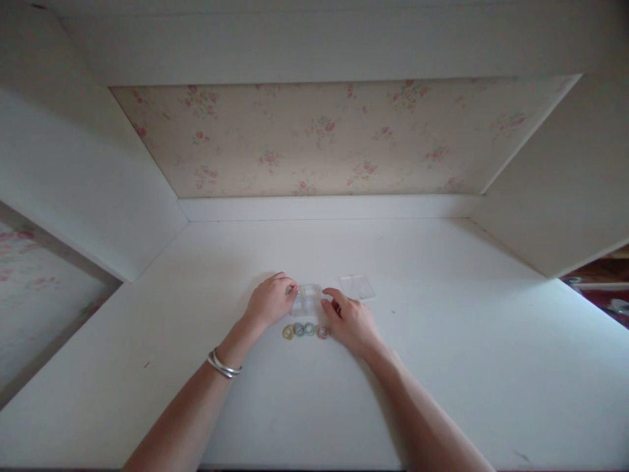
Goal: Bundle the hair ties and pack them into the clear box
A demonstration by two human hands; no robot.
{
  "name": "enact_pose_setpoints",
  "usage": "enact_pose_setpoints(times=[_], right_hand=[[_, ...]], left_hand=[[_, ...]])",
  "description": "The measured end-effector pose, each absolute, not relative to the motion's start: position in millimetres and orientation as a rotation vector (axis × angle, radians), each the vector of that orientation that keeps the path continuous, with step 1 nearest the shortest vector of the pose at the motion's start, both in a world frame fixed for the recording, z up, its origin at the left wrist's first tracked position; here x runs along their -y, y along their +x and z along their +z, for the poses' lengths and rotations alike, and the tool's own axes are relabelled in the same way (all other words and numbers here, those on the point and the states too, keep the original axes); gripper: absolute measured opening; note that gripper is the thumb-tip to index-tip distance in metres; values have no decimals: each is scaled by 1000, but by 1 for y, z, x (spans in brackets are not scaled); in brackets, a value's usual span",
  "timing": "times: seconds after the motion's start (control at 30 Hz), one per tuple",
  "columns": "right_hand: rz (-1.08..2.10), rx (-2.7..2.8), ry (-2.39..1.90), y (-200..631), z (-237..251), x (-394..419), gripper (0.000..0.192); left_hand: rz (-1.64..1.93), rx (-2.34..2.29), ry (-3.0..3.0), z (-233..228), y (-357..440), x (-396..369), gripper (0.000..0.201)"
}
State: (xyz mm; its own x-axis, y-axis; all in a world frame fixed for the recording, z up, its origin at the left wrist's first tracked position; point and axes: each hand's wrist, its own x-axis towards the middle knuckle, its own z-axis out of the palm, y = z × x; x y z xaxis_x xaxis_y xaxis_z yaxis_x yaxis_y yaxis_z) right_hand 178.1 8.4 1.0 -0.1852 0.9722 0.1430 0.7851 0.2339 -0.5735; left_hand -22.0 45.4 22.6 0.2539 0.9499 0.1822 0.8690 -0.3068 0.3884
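A small clear plastic box sits on the white desk between my two hands. My left hand holds the box's left edge, its fingers curled in against it. On the other side, my right hand has thumb and forefinger apart, close to the right edge of the box; whether they touch it I cannot tell. Just in front of the box lies a row of several small ring-shaped coils: a yellow one, a blue one, a green one and a reddish one. The red coil is beside my right thumb.
A flat clear lid lies on the desk behind my right hand. White panels rise on both sides of the white desk, with flowered wallpaper at the back. Some items show beyond the desk's right edge.
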Motion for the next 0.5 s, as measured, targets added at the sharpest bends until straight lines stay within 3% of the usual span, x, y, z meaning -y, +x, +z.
enact_pose_setpoints(times=[0.3, 0.5], right_hand=[[496, 1971, -1588, 181, 1, -10, 33], [232, 2025, -1321, 165, 13, 5, 26]], left_hand=[[743, -1664, 2243, 26, -46, -26, 26], [498, -1520, 2039, 20, -62, 0, 27]])
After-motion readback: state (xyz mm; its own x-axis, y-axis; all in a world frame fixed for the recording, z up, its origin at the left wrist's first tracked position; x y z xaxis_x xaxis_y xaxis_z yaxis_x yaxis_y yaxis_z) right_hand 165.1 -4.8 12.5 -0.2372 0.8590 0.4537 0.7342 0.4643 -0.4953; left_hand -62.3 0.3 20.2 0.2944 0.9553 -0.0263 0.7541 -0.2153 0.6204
